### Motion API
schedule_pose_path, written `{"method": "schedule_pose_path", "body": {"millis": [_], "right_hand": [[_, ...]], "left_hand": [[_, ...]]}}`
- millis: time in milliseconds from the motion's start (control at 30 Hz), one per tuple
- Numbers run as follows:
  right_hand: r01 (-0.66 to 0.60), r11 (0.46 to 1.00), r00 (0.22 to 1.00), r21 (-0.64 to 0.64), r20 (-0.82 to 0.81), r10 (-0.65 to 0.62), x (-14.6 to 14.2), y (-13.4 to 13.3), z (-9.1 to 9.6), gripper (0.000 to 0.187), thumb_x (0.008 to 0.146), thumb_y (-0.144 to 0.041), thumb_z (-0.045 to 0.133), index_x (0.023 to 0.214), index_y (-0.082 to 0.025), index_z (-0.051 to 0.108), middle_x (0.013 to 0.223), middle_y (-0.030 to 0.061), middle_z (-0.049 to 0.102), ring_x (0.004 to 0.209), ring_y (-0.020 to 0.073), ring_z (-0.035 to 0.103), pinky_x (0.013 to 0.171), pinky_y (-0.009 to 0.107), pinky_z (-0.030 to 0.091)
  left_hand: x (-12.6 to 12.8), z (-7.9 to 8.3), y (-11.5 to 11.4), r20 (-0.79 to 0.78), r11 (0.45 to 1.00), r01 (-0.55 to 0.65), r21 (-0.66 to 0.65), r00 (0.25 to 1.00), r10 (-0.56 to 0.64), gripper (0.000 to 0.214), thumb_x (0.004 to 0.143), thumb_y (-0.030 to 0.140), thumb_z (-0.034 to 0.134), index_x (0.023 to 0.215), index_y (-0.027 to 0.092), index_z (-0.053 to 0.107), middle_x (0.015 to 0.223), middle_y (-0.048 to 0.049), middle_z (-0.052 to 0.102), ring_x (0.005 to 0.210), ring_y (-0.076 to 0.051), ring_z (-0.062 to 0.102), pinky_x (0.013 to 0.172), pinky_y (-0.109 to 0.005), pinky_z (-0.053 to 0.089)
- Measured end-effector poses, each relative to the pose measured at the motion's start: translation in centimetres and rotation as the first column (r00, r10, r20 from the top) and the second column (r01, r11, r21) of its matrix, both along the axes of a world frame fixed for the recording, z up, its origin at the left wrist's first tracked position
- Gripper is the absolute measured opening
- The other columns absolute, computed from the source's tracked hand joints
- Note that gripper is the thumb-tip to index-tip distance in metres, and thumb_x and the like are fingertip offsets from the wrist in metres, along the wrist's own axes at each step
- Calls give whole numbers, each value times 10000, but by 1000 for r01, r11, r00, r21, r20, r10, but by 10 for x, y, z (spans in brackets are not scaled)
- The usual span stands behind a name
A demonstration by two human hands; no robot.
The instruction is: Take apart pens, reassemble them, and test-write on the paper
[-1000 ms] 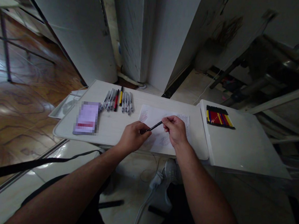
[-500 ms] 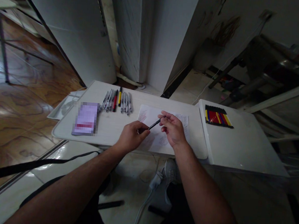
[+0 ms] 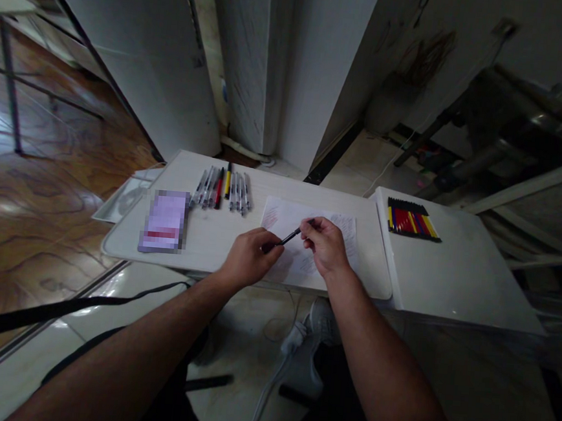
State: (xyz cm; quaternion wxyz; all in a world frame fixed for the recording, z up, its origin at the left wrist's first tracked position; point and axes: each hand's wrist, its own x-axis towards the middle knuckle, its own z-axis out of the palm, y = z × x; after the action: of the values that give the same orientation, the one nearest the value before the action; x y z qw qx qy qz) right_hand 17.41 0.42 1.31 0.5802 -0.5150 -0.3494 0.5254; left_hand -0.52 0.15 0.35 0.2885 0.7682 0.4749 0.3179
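Observation:
A dark pen is held slantwise between my two hands. One end is pinched in the closed fingers of my left hand. The other end sits between the thumb and fingertips of my right hand, also closed. Beneath them lies a white sheet of paper with reddish and dark scribbles, partly covered by my hands. Whether the pen has its cap on I cannot make out.
The paper rests on a white table. Several clear pens lie beyond my left hand, beside a red marker and a yellow marker. A purple blurred item lies left. Colored markers rest on a white box.
My right hand's fingers, looser and more spread before, have closed around the far end of the pen. My left hand keeps its pinch.

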Motion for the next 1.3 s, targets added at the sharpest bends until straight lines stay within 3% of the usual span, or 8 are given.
{"method": "schedule_pose_path", "body": {"millis": [267, 500, 733, 867, 1133, 1300], "right_hand": [[-38, 999, 998, -18, -52, 37, 1, -1, 4, 211, 596, -263, 769, 774, -189, 684, 667, -25, 601, 573, 85, 489, 469, 213, 348], [-117, 993, 986, -15, -125, 114, -1, -4, 10, 354, 610, -268, 770, 951, -212, 691, 906, 20, 691, 652, 94, 531, 471, 200, 357], [-44, 998, 999, -39, -12, 44, -4, -2, 0, 281, 615, -356, 799, 706, -188, 593, 604, -40, 573, 528, 83, 489, 443, 207, 348], [-41, 999, 999, -4, -20, 41, -4, -2, -1, 228, 606, -299, 786, 739, -186, 640, 628, -41, 578, 528, 76, 473, 447, 209, 342], [-98, 995, 990, 12, -98, 98, -5, -4, 5, 354, 614, -229, 741, 962, -209, 680, 930, 21, 691, 650, 96, 538, 459, 199, 365], [-41, 999, 999, -5, -8, 41, -7, -2, -1, 308, 616, -329, 793, 848, -197, 639, 742, -24, 612, 606, 96, 524, 422, 199, 355]], "left_hand": [[1, 1, 1, -3, 997, 53, -51, 999, -53, 219, 859, 305, 538, 844, 172, 711, 801, -46, 697, 718, -156, 607, 662, -259, 426], [1, 4, 1, 20, 993, 37, -116, 999, -35, 203, 853, 315, 537, 804, 170, 670, 741, -21, 669, 663, -137, 572, 610, -242, 400], [0, -3, 2, 9, 999, -32, -2, 999, 32, 137, 780, 305, 641, 839, 181, 651, 774, -24, 633, 703, -148, 568, 636, -254, 421], [-1, -2, 2, 4, 999, -22, 23, 1000, 22, 132, 788, 298, 634, 839, 180, 664, 772, -28, 622, 706, -146, 572, 644, -254, 427], [1, -1, 1, 42, 989, -10, -145, 999, 16, 212, 832, 345, 586, 860, 175, 709, 759, -26, 691, 667, -146, 593, 627, -254, 428], [2, -2, 1, 59, 992, -34, -123, 997, 42, 188, 805, 337, 626, 862, 178, 708, 750, -23, 677, 655, -141, 585, 617, -252, 429]]}}
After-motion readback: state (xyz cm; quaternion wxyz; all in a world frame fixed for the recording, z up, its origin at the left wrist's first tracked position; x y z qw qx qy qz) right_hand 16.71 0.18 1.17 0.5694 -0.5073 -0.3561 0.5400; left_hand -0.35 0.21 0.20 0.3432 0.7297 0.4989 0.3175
